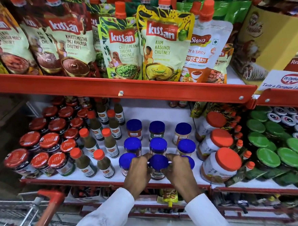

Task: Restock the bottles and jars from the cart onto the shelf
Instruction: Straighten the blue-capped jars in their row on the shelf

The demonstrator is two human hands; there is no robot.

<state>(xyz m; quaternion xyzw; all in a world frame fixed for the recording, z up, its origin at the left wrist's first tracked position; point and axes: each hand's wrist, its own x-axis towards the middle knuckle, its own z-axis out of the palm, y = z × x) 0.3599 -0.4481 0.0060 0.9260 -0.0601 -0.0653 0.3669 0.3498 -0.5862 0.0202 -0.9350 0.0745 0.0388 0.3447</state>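
Observation:
A blue-lidded glass jar (pixel 158 163) stands at the front middle of the white shelf (pixel 164 114). My left hand (pixel 138 172) grips its left side and my right hand (pixel 179 171) grips its right side, fingertips at the lid. Several more blue-lidded jars (pixel 157 145) stand in rows behind and beside it; one jar (pixel 126 161) is just left of my left hand, and another at the right is partly hidden by my right hand. The cart's red handle (pixel 50 204) shows at the lower left.
Red-lidded jars (pixel 50 141) and orange-capped green sauce bottles (pixel 107 141) fill the shelf's left. Large orange-lidded jars (pixel 219 163) stand right, green-lidded jars (pixel 268 156) beyond. A red shelf rail (pixel 121 88) runs overhead, with chutney pouches (pixel 163 43) above it.

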